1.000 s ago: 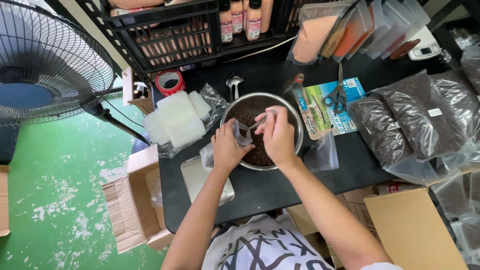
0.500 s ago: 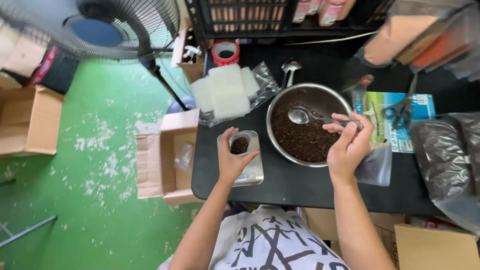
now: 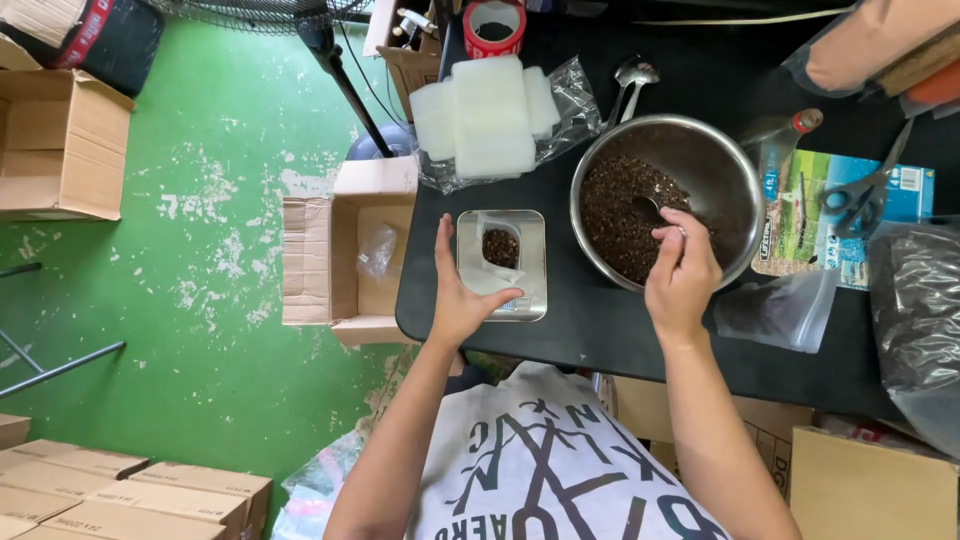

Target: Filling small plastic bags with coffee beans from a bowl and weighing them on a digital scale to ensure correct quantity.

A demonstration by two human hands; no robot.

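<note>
My left hand rests against the left side of a small silver scale, its thumb on the platform. A small clear pouch with dark brown grains stands open on the scale. My right hand grips a spoon whose bowl digs into the dark grains inside a round steel bowl. Both sit on a black table.
A stack of white pads in a clear bag lies behind the scale, beside a red tape roll. Scissors, a printed packet, empty clear bags and large dark-filled bags are right. An open cardboard box stands on the green floor.
The view swung left and down. The pouch went from both hands over the bowl onto the scale. My right hand took the spoon and dipped it into the grains.
</note>
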